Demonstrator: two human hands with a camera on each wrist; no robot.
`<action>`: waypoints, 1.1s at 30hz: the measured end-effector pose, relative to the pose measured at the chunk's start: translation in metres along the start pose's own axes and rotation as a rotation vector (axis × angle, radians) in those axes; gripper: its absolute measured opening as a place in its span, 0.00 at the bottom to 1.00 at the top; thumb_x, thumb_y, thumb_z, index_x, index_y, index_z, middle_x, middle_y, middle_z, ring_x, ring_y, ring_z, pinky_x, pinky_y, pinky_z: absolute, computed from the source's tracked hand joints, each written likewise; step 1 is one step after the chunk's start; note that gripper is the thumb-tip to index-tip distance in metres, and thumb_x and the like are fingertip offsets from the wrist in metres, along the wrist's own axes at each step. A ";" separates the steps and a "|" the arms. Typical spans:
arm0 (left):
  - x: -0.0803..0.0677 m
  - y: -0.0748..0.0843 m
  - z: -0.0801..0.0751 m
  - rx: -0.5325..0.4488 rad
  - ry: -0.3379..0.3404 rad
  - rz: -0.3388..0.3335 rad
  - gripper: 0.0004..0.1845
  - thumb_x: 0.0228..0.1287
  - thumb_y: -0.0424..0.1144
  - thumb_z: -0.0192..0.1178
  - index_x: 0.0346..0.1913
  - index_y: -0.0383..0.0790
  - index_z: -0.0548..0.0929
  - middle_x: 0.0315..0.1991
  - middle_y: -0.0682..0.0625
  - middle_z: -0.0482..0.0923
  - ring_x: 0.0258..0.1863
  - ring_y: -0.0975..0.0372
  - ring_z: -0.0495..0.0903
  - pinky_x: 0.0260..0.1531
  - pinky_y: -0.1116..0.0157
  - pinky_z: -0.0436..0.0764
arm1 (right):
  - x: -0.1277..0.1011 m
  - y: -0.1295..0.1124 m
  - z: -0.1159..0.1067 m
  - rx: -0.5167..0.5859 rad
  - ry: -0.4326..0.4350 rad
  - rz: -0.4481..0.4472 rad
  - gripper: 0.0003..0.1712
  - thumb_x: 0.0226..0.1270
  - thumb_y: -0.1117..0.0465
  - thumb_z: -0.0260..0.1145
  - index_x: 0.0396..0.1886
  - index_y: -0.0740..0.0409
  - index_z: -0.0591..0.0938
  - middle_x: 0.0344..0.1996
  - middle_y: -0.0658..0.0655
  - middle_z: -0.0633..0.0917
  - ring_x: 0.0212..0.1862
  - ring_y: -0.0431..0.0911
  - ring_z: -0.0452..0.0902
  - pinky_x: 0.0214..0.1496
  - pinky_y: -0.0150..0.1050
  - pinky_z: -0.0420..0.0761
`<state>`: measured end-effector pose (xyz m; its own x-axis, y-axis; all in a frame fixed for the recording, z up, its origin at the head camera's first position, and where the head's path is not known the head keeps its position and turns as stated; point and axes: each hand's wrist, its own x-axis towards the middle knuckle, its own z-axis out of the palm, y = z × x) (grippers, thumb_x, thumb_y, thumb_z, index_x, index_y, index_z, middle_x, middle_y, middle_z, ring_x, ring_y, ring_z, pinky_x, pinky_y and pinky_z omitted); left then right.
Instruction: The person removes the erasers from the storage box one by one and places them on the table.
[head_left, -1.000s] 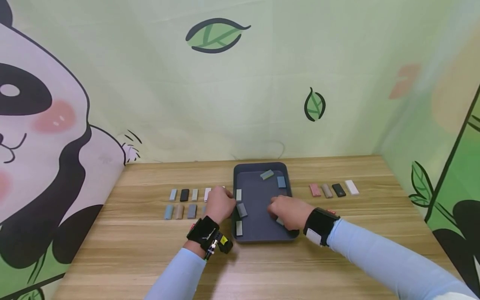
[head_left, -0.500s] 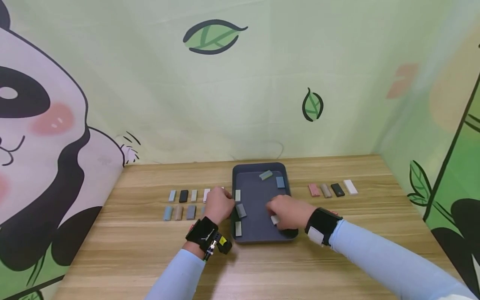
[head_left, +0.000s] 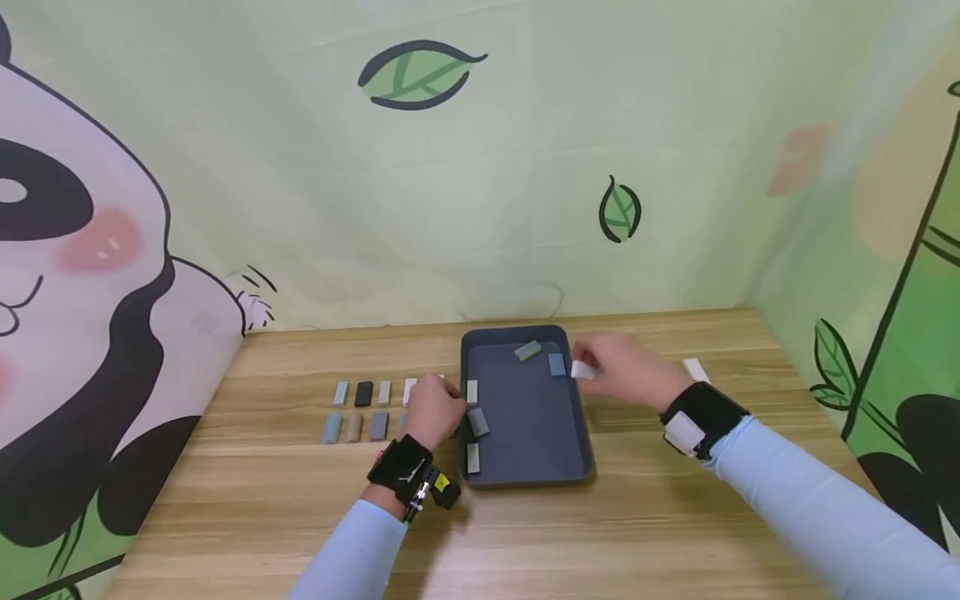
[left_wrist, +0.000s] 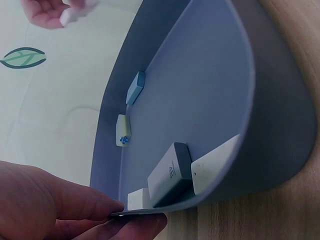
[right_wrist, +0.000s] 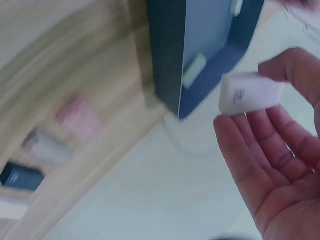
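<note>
White block (head_left: 582,370): small, rectangular, faint print on one face; being carried just past the tray's right rim, above the table.
Right hand (head_left: 626,372): fingertips pinching the block.
Left hand (head_left: 435,411): thumb and fingers clamping the tray's left rim.
Tray (head_left: 525,475): dark grey, holding five blocks yet to be moved.
Progress: two rows lying left (head_left: 363,393); one white piece (head_left: 697,369) showing right.
</note>
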<state>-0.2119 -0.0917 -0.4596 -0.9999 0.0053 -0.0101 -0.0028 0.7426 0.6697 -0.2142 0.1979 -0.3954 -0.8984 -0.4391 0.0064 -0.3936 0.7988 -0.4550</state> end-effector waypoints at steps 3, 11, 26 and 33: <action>0.000 0.000 0.000 0.000 0.005 0.003 0.08 0.50 0.31 0.58 0.19 0.38 0.85 0.12 0.52 0.76 0.08 0.65 0.72 0.11 0.68 0.70 | -0.006 0.013 -0.017 0.015 0.101 0.050 0.16 0.53 0.56 0.68 0.40 0.56 0.78 0.33 0.54 0.81 0.33 0.44 0.77 0.34 0.37 0.78; 0.001 0.001 -0.001 -0.001 -0.002 0.014 0.17 0.51 0.31 0.56 0.07 0.41 0.75 0.04 0.56 0.63 0.03 0.67 0.65 0.07 0.70 0.61 | -0.023 0.065 -0.052 0.064 0.293 0.235 0.21 0.57 0.56 0.65 0.45 0.68 0.77 0.38 0.64 0.81 0.39 0.52 0.77 0.41 0.46 0.78; -0.004 0.002 0.000 0.002 -0.022 0.024 0.18 0.53 0.31 0.56 0.07 0.42 0.74 0.04 0.56 0.62 0.04 0.67 0.63 0.08 0.70 0.59 | -0.072 0.161 -0.028 0.019 0.344 0.571 0.22 0.54 0.54 0.67 0.34 0.74 0.81 0.31 0.70 0.82 0.29 0.55 0.76 0.23 0.36 0.71; -0.003 0.002 -0.001 -0.021 -0.031 -0.015 0.18 0.53 0.31 0.55 0.07 0.41 0.74 0.04 0.55 0.62 0.03 0.66 0.66 0.07 0.69 0.61 | -0.068 0.178 -0.018 0.032 0.338 0.629 0.22 0.51 0.55 0.69 0.32 0.74 0.81 0.28 0.68 0.83 0.28 0.54 0.76 0.21 0.36 0.70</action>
<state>-0.2090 -0.0909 -0.4572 -0.9989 0.0157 -0.0433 -0.0183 0.7285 0.6848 -0.2270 0.3778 -0.4606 -0.9666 0.2561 0.0076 0.2199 0.8443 -0.4887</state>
